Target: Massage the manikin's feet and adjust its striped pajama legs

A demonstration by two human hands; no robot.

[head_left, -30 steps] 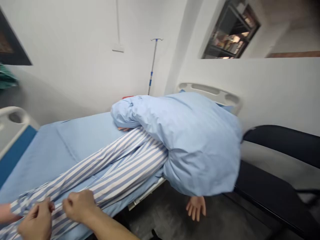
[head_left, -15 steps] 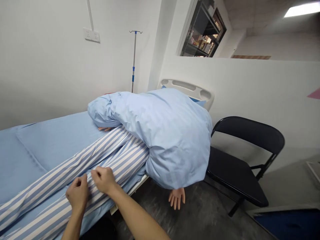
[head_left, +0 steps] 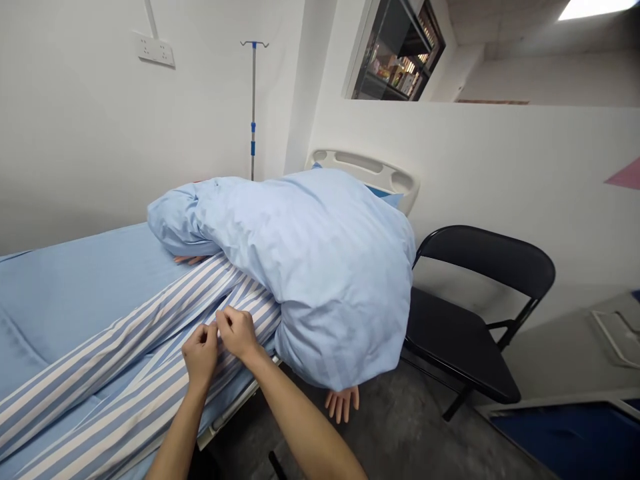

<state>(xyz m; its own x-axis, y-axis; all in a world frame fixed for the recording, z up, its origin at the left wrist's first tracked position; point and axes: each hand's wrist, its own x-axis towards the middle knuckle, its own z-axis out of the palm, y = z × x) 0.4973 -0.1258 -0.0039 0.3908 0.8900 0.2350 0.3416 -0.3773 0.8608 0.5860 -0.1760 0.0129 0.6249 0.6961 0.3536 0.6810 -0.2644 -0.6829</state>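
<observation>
Ward wall, white and plain, carries a double socket [head_left: 154, 50], with an IV pole [head_left: 253, 107] standing against it behind a bed with a pale headboard [head_left: 363, 175]. A black folding chair [head_left: 465, 320] stands beside the bed, and shelves of packaged goods [head_left: 395, 60] show through a wall opening. On the blue sheet [head_left: 60, 293] lies what appears to be a manikin [head_left: 125, 373], its legs in blue-and-white striped trousers [head_left: 150, 357]. Its upper part lies under a bulky blue quilt [head_left: 310, 280], from which one hand [head_left: 187, 259] emerges on the bed and another [head_left: 343, 403] hangs over the edge. Both trouser legs are on and extend up to the quilt; the waistband is hidden, so its state cannot be confirmed, nor can any clothing beneath the quilt. The person's left hand [head_left: 201, 353] and right hand [head_left: 237, 331] are just beside each other over the trousers near the quilt edge. On each, the fingers [head_left: 213, 337] are drawn together and appear clamped on a small pinch of striped cloth. No brand, label or legible writing is visible.
</observation>
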